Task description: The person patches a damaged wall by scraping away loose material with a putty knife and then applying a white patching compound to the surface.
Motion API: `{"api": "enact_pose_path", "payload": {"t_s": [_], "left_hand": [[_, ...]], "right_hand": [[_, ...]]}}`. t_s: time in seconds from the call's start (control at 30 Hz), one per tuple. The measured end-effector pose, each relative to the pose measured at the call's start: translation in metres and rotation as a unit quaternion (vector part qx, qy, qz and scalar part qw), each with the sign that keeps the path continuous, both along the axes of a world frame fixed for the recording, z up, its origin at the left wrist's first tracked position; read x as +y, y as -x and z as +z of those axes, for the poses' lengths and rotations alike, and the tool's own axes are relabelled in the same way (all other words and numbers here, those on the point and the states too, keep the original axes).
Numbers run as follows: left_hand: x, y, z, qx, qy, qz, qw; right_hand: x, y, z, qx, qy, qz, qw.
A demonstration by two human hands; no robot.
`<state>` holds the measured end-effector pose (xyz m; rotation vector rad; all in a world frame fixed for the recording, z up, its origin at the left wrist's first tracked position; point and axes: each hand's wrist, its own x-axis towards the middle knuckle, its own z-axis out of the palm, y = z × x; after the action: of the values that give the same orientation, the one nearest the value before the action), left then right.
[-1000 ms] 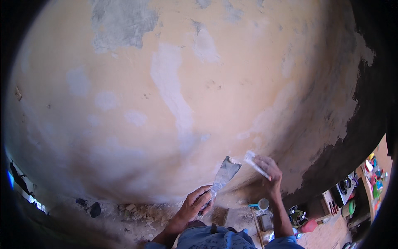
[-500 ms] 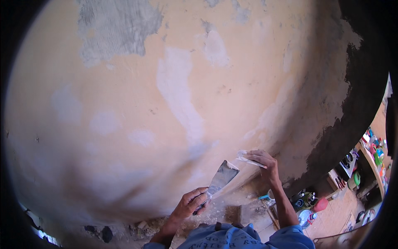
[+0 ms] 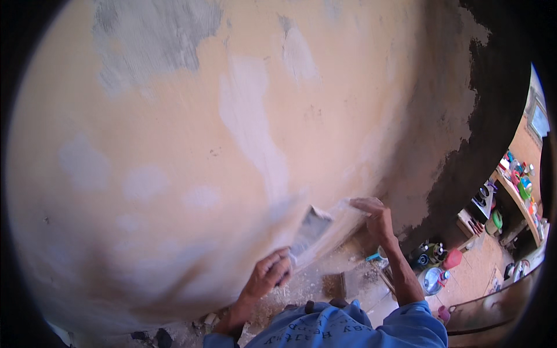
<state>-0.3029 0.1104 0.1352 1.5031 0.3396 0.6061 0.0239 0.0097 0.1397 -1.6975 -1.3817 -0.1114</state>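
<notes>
Left hand (image 3: 270,274) closed round the handle of a putty knife (image 3: 312,227), blade pointing up and away from us, pale paste along its tip. Right of the knife, we see the right hand (image 3: 372,216), fingers bent on a pale flat scraper (image 3: 344,205), blurred. Beyond the knife: cream wall (image 3: 331,133) with whitish patches. Well right of the knife, we log a red container (image 3: 452,258) and clear water jug (image 3: 432,281).
</notes>
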Motion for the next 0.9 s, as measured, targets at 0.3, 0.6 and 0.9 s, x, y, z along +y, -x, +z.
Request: {"api": "enact_pose_path", "payload": {"t_s": [0.3,0.6,0.9], "left_hand": [[0.015,-0.012,0.024,0.007,-0.295,0.147,0.944],[0.038,0.029,-0.017,0.159,-0.553,0.095,0.812],[-0.010,0.039,-0.063,0.162,-0.285,0.248,0.911]], "right_hand": [[-0.031,0.099,0.035,0.671,-0.111,0.123,0.723],[-0.025,0.086,0.073,0.705,-0.111,0.344,0.610],[0.112,-0.002,0.271,-0.498,-0.385,0.052,0.775]]}}
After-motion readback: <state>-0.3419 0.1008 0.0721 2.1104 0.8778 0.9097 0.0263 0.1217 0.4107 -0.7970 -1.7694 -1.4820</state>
